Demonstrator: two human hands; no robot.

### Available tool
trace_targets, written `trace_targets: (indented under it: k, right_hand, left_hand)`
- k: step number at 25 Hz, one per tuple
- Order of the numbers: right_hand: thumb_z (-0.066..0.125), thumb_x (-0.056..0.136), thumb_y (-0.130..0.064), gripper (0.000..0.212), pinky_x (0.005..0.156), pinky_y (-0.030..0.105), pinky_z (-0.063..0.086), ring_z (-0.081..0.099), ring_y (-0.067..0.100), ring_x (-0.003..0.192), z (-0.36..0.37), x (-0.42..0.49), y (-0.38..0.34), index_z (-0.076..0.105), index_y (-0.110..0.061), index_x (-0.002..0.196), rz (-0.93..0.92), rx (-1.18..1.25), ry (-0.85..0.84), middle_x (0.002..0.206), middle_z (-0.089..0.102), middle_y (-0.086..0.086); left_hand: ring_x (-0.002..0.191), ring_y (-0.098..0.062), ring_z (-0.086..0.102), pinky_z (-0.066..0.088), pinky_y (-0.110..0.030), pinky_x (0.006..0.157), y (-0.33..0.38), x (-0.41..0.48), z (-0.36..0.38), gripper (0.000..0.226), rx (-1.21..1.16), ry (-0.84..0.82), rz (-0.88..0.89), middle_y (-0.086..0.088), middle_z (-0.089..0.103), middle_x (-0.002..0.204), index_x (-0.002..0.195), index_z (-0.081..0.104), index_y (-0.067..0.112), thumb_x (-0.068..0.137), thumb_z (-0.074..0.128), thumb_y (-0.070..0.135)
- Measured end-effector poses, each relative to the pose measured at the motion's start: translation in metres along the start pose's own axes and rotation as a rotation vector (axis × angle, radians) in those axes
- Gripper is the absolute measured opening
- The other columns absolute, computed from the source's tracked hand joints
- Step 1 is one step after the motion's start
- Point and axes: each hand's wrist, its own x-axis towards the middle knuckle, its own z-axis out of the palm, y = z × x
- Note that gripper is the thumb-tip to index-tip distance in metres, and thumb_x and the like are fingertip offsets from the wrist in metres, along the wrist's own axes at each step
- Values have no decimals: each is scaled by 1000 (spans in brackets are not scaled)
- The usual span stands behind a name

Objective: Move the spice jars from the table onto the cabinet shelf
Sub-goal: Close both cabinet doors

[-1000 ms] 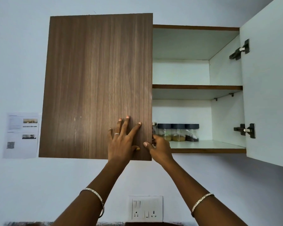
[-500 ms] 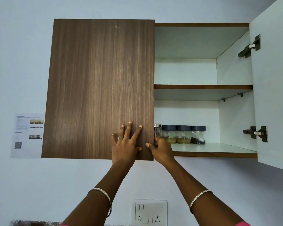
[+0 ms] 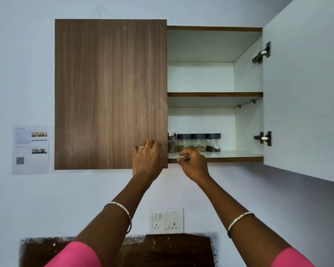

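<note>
four spice jars [image 3: 194,143] already stand on the lower cabinet shelf [image 3: 229,155], the left hand [image 3: 147,158] flat against the closed door [image 3: 110,93], the right hand [image 3: 194,164] loosely curled and empty, so the move looks nearly finished.

A printed sheet [image 3: 30,149] with small photos and a QR code is stuck to the pale blue wall [image 3: 21,74], left of the cabinet. Lower down, a white switch plate [image 3: 167,220] carries 2 sockets. Beneath it lies a dark brown surface [image 3: 162,249] with a speckled, chipped edge.
</note>
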Motion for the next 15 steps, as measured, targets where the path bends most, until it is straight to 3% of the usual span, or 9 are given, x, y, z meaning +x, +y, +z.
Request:
trace_targets:
  k: [3, 8, 15]
  right_hand:
    - [72, 90, -25, 17, 78, 27, 52, 67, 15, 86, -37, -29, -4, 73, -15, 103, 16, 0, 21, 85, 68, -8]
    - [72, 90, -23, 10, 74, 24, 51, 66, 12, 82, -110, -96, 6, 75, -16, 97, 35, -53, 117, 86, 69, -8]
    - [68, 92, -14, 9, 84, 36, 59, 68, 14, 86, -230, -161, 4, 76, -14, 94, -17, -169, 249, 92, 75, -3]
  left_hand:
    - [119, -26, 58, 38, -44, 104, 24, -17, -23, 35, -53, 24, 12, -2, 54, 139, 129, 56, 20, 95, 54, 24]
    - [125, -24, 51, 37, -43, 103, 75, -58, -50, 37, -125, 34, 67, -3, 53, 138, 129, 55, 20, 93, 58, 24]
    - [123, -25, 52, 36, -40, 100, 177, -101, -72, 33, -279, 22, 115, -1, 55, 133, 123, 58, 20, 90, 57, 22]
